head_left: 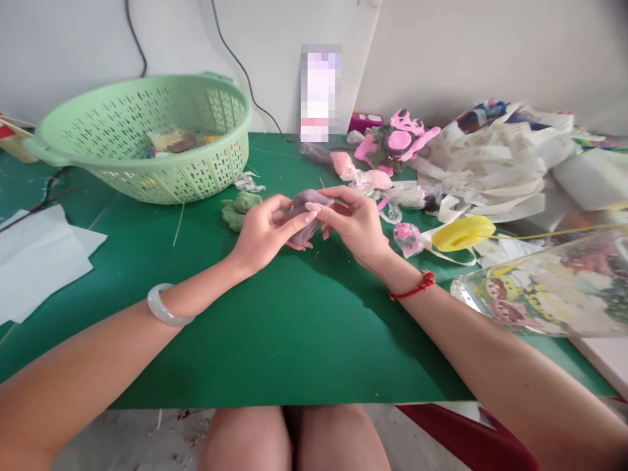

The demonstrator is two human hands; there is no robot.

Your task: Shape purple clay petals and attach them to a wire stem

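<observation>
A soft, greyish-purple lump of modelling clay is held just above the green table. My left hand grips it from the left, thumb on top and fingers curled beneath. On the other side, my right hand pinches the same lump between thumb and fingers. Both thumbs nearly meet on the clay, and parts of it are hidden behind them. A crumpled green lump of clay lies beside my left hand. Near my right wrist is a pink piece in clear wrapping.
At the back left stands a green plastic basket with small packets inside. White paper sheets lie at left. Pink and black clay shapes, a heap of white strips, a yellow disc and a clear printed bag occupy the right.
</observation>
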